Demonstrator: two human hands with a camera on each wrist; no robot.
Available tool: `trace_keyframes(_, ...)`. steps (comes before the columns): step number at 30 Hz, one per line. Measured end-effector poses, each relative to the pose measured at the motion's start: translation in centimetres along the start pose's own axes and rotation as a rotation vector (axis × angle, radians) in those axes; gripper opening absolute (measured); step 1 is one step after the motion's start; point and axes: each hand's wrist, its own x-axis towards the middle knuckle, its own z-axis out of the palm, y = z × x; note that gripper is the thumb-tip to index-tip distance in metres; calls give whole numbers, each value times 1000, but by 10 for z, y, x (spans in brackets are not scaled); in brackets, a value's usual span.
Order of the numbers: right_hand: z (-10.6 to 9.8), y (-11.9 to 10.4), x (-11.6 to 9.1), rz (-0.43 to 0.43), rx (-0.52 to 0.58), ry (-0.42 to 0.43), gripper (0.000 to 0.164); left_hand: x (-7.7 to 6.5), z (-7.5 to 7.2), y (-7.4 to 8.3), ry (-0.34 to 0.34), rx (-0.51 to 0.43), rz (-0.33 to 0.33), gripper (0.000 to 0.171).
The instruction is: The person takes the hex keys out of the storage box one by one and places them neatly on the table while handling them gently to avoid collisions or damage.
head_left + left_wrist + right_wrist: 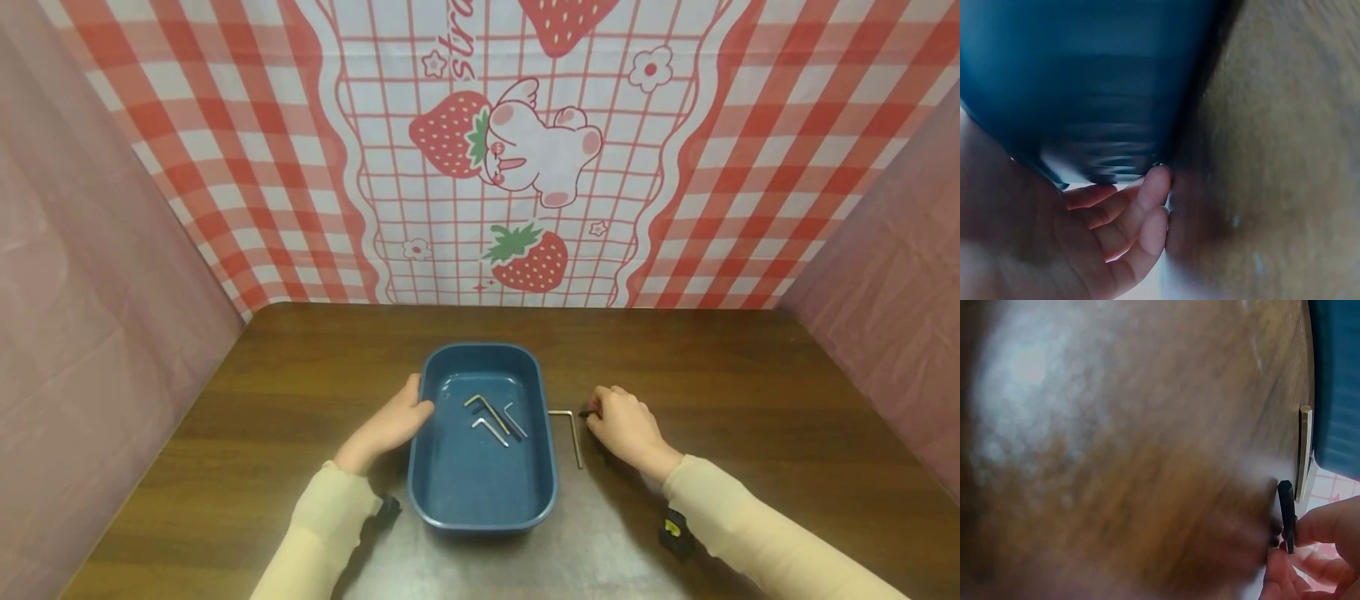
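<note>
A blue tray [483,517] stands on the table, with several L-shaped hex keys inside: a brass-coloured one, dark ones and silver ones [491,432]. My left hand [390,425] holds the tray's left side, thumb over the rim and fingers [1155,187] against the outer wall. Right of the tray, my right hand [626,425] pinches a black hex key [1287,515] between thumb and fingers, low over the tabletop. Between that hand and the tray lies a larger brass-coloured hex key [576,442], its short arm pointing at the tray wall.
The brown wooden table [262,433] extends to both sides of the tray. Behind it hangs a red-and-white checked cloth [525,250] with strawberries, and pink cloths [97,292] hang at both sides. Each wrist wears a dark camera strap [675,533].
</note>
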Motion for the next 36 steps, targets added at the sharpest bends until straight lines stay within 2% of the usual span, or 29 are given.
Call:
trace_keyframes(25, 4, 1, 1, 5, 17, -14, 7, 1, 0, 0, 1, -4, -24, 45)
trace_keyframes(36, 0, 0, 2, 0, -4, -30, 7, 1, 0, -1, 3, 21, -5, 44)
